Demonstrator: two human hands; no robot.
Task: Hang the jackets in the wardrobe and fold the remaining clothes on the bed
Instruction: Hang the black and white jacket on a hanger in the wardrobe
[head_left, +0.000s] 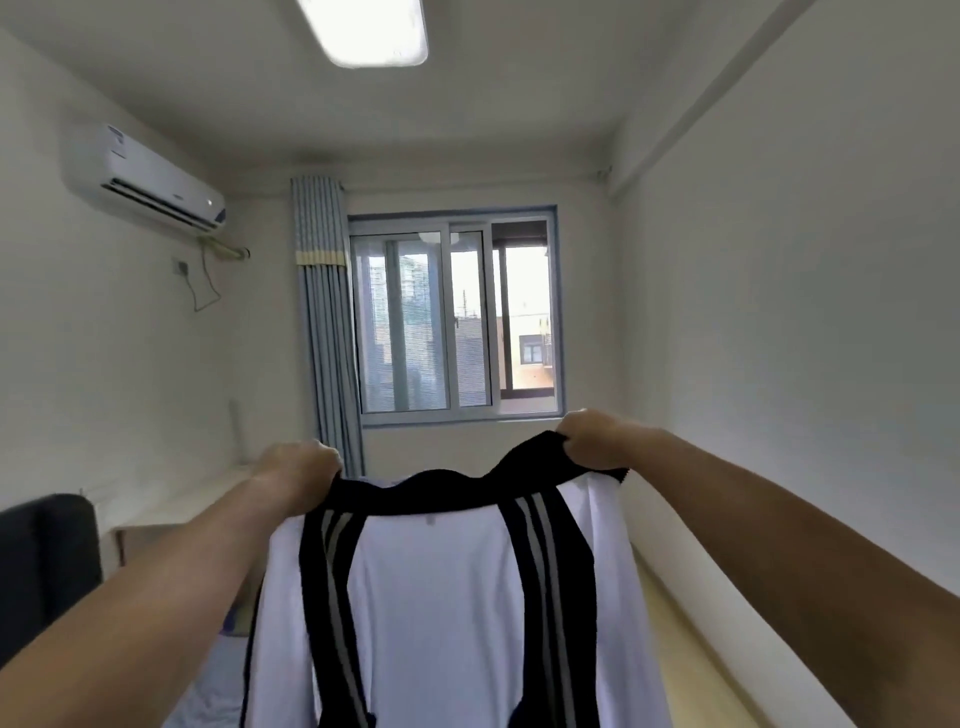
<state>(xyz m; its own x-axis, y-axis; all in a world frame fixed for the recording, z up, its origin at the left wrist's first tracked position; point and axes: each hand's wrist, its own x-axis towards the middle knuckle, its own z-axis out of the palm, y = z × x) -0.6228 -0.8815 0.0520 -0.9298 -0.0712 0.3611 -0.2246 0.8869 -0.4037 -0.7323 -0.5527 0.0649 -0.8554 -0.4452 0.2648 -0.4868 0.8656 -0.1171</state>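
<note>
Both hands, left hand (298, 467) and right hand (592, 436), grip jacket (441, 597) collar (no readable label).

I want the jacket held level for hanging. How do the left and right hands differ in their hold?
The right hand sits higher than the left hand, so the collar slopes up toward it. The collar rises in a peak into the right hand's grip; at the left hand it runs flatter. Both hands grip the black collar of the white jacket.
</note>
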